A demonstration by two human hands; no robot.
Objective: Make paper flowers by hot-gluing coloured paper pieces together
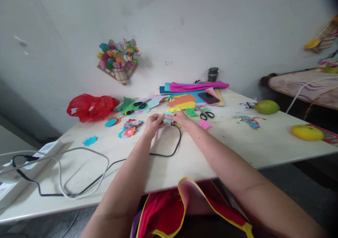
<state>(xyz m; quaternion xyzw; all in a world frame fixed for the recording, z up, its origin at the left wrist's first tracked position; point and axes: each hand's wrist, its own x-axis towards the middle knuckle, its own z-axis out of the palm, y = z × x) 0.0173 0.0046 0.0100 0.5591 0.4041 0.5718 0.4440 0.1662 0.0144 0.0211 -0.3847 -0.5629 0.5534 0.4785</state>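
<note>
Over the middle of the table, my left hand (153, 123) and my right hand (181, 119) both pinch a light blue flower cut-out (168, 117) between their fingertips. Just beyond it lie yellow pieces (173, 109). Left of my left hand is a pile of colourful flower cut-outs (130, 128), with blue and orange discs (112, 122) beside it. A single blue flower (90, 140) lies farther left. Right of my right hand are scissors (206, 115) with black handles and a pink piece (205, 124). A black cord (174, 153) loops beneath my hands.
A white power strip (34, 164) with cables occupies the left edge. Behind are a red plastic bag (91, 107), a second pair of scissors (141, 104), coloured sheets (182, 100) and a phone (208, 98). Two mangoes (266, 107) lie at the right.
</note>
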